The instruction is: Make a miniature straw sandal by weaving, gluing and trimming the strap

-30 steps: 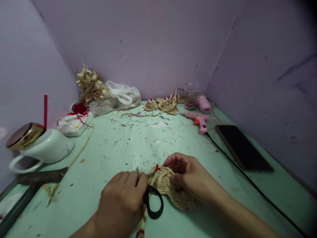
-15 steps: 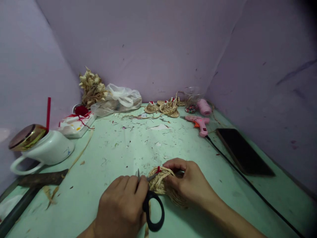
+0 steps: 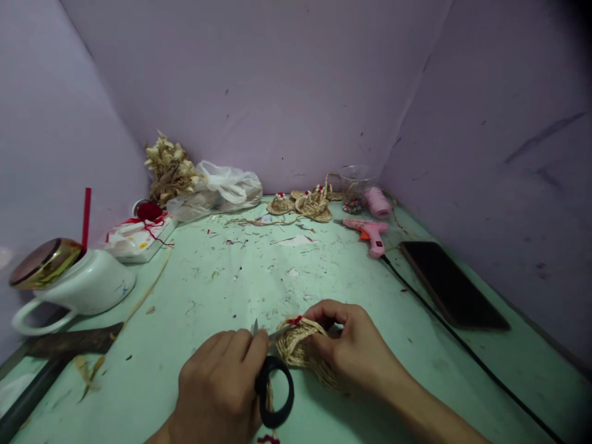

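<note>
My left hand (image 3: 219, 379) is closed around a pair of scissors (image 3: 277, 421), one black handle ring sticking out on its right side. The two blades stand apart, and one reaches to the upper left edge of a braided straw piece (image 3: 293, 348). My right hand (image 3: 354, 345) pinches that piece from the right, thumb in front; part of it is hidden behind the fingers. A bit of red yarn (image 3: 295, 320) sits at the top of the straw. Below the scissors, a straw strand and a red yarn end (image 3: 268, 439) show at the bottom edge.
A pink glue gun (image 3: 370, 233) with a black cord and a phone (image 3: 453, 283) lie right. Behind are small straw hats (image 3: 314, 206), a clear cup (image 3: 355, 185), a pink spool (image 3: 378, 202) and a plastic bag (image 3: 222, 191). A white mug (image 3: 95, 287) and a hammer (image 3: 74, 340) lie left.
The scissors and left hand have shifted slightly left and down, and the straw piece has turned a little. A red yarn end now shows below the scissors. The camera view has moved slightly.
</note>
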`<action>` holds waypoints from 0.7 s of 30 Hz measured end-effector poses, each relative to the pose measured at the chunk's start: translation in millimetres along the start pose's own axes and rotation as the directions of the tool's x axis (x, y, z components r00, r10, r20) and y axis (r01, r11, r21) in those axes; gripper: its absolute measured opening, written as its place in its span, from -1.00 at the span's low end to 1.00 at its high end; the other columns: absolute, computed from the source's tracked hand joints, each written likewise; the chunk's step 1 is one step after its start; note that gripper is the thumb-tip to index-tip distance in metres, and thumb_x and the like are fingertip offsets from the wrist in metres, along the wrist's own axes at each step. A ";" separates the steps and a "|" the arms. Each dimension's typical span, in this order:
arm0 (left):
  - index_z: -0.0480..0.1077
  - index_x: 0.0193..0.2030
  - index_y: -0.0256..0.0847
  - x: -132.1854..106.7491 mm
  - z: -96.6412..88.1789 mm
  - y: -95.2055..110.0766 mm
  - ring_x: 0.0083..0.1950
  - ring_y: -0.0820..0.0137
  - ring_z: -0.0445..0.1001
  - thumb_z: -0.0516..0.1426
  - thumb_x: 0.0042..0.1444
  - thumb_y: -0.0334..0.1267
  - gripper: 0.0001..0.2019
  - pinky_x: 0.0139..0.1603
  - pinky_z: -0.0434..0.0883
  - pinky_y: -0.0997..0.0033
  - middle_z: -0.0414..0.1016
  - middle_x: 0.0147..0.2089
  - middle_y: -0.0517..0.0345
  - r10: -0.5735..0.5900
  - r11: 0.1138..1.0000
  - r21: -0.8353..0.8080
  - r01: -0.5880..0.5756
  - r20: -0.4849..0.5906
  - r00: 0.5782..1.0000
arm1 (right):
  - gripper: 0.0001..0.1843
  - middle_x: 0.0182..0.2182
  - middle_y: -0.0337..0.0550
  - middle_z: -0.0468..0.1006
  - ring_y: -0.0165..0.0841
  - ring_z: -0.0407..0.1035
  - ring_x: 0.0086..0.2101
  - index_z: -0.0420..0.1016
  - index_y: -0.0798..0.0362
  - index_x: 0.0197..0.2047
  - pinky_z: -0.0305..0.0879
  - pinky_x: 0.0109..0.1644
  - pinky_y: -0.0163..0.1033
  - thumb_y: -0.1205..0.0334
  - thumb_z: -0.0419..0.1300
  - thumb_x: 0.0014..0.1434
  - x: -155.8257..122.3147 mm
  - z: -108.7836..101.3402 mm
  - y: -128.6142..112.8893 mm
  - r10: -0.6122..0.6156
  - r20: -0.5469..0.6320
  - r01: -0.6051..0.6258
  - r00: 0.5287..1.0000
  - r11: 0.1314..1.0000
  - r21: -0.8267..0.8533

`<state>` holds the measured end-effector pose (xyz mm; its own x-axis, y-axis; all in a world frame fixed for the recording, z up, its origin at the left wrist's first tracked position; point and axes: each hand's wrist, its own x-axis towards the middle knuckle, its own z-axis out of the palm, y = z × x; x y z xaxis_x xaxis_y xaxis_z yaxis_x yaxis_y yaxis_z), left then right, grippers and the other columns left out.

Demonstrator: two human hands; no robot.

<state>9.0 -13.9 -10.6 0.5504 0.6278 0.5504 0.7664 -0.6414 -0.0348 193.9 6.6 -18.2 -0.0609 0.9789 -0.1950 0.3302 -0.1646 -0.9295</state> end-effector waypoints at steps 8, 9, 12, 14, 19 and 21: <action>0.32 -0.23 -0.32 3.5 0.7 -0.1 -0.54 0.35 0.37 -0.09 0.07 -0.40 -0.79 -0.55 0.31 0.39 0.38 -0.54 0.09 0.049 0.999 -0.002 -0.049 0.018 0.999 | -0.88 -0.55 -0.16 0.56 -0.36 0.41 -0.52 0.50 0.10 -0.46 0.25 -0.50 -0.35 0.39 0.14 -0.13 -1.0 1.5 1.6 0.000 -0.002 0.000 1.000 0.999 -0.047; 0.32 -0.22 -0.32 2.8 1.4 0.0 -0.54 0.34 0.36 -0.09 0.08 -0.40 -0.79 -0.54 0.31 0.39 0.38 -0.53 0.08 0.055 0.998 0.000 -0.055 0.024 0.998 | -0.88 -0.55 -0.17 0.56 -0.36 0.41 -0.52 0.50 0.09 -0.46 0.25 -0.50 -0.35 0.38 0.14 -0.12 -1.4 1.5 1.7 0.004 -0.005 -0.004 1.000 0.999 -0.051; 0.31 -0.19 -0.31 -1.2 4.5 -0.7 -0.52 0.34 0.35 -0.10 0.09 -0.39 -0.78 -0.52 0.29 0.38 0.38 -0.51 0.08 0.052 0.999 0.010 -0.052 0.010 0.999 | -0.87 -0.53 -0.18 0.56 -0.37 0.42 -0.50 0.50 0.07 -0.44 0.26 -0.46 -0.35 0.37 0.13 -0.11 -3.0 1.1 1.6 -0.037 -0.006 0.036 0.999 0.997 -0.073; 0.31 -0.17 -0.31 -4.4 6.9 -1.6 -0.50 0.33 0.34 -0.10 0.10 -0.39 -0.77 -0.49 0.29 0.36 0.37 -0.50 0.07 0.039 0.999 0.013 -0.039 -0.007 0.999 | -0.85 -0.51 -0.20 0.56 -0.37 0.40 -0.49 0.50 0.05 -0.41 0.26 -0.44 -0.34 0.36 0.15 -0.12 -4.3 1.1 1.2 -0.095 -0.010 0.093 0.995 0.989 -0.116; 0.31 -0.15 -0.34 -8.5 9.6 -1.3 -0.49 0.33 0.33 -0.09 0.08 -0.40 -0.76 -0.48 0.28 0.35 0.35 -0.49 0.07 0.071 0.997 0.028 -0.070 -0.054 0.996 | -0.91 -0.55 -0.24 0.51 -0.40 0.32 -0.53 0.47 0.04 -0.45 0.19 -0.48 -0.34 0.30 0.15 -0.10 -6.9 3.8 2.3 -0.229 -0.093 0.195 0.969 0.941 -0.278; 0.31 -0.14 -0.34 -7.8 8.5 -1.7 -0.49 0.34 0.33 -0.10 0.09 -0.40 -0.75 -0.48 0.28 0.36 0.35 -0.49 0.07 0.083 0.996 0.035 -0.081 -0.082 0.993 | -0.90 -0.55 -0.24 0.50 -0.40 0.32 -0.53 0.46 0.03 -0.47 0.19 -0.47 -0.34 0.33 0.11 -0.08 -6.9 4.5 3.8 -0.254 -0.105 0.214 0.962 0.933 -0.291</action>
<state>6.3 -14.0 -22.0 0.5833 0.5336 0.6124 0.7305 -0.6743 -0.1083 191.3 -1.3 -21.7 -0.0436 0.9958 0.0810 0.5687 0.0914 -0.8174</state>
